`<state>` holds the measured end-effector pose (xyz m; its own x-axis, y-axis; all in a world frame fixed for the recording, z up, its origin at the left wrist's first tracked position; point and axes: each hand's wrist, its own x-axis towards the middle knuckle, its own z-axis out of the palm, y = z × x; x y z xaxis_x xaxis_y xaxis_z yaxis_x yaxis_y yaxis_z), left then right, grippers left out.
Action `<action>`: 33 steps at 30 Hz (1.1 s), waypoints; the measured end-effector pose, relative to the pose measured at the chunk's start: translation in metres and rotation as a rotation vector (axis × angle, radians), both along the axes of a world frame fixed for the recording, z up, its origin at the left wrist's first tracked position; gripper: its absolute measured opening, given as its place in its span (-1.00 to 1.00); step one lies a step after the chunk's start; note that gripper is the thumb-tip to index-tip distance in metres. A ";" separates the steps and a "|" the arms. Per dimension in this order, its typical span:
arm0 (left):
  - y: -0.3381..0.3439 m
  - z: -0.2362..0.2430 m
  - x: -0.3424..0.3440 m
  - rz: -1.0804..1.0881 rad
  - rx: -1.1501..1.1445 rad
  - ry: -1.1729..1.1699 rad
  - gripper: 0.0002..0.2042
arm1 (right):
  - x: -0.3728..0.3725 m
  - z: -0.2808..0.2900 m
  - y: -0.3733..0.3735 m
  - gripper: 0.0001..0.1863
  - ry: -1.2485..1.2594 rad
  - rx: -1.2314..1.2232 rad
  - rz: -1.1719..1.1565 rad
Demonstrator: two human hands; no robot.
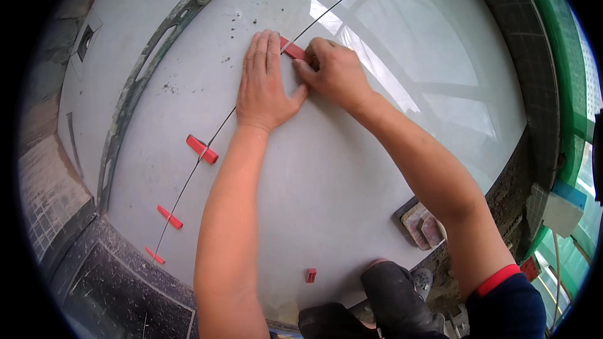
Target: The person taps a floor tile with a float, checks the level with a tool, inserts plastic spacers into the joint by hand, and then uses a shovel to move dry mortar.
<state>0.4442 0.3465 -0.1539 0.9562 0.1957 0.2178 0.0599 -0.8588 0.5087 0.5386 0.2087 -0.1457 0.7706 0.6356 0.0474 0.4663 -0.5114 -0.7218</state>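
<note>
My left hand (266,91) lies flat on the glossy grey floor tiles (326,169), fingers stretched along the dark joint. Just right of it, my right hand (336,72) is closed, thumb and fingers pinching the near end of a red tile-levelling wedge (295,51). That wedge lies across the joint, through a pale clip (286,46); its left end is close to my left fingertips. Nearer along the same joint sit another red wedge (195,144), a third wedge (162,212) and a smaller-looking one (153,255), each lying crosswise.
A long dirty spirit level (139,75) lies on the left tile. A loose red wedge (311,275) rests near my knees. By my right forearm is a block-like hand tool (422,227). Green netting (568,88) hangs beyond the right edge; a dark speckled slab (125,289) borders the lower left.
</note>
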 end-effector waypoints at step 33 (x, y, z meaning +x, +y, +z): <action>-0.002 -0.017 -0.016 0.366 0.348 0.033 -0.13 | -0.181 0.011 -0.094 -0.65 -0.094 0.105 0.588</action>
